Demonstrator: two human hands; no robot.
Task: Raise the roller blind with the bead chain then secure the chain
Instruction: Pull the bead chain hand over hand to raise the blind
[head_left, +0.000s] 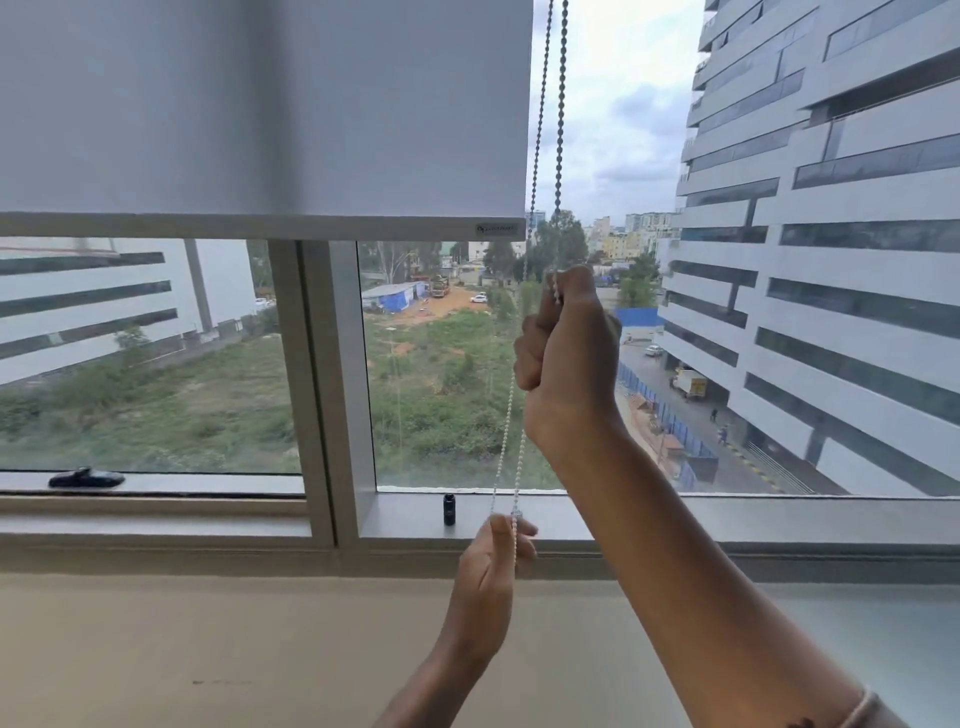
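A grey roller blind (260, 104) covers the upper part of the window, and its bottom bar (260, 226) hangs a little above mid-height. Along the blind's right edge runs the bead chain (560, 130), a loop of two strands. My right hand (569, 358) is fisted around one strand just below the bar's height. Lower down, near the sill, my left hand (491, 577) pinches the bottom of the chain loop between thumb and fingers.
A window mullion (332, 389) splits the panes left of the chain. A small black cylinder (449, 509) stands on the sill (727, 514) beside my left hand. A dark window handle (85, 478) lies on the left frame. Buildings and a green lot are outside.
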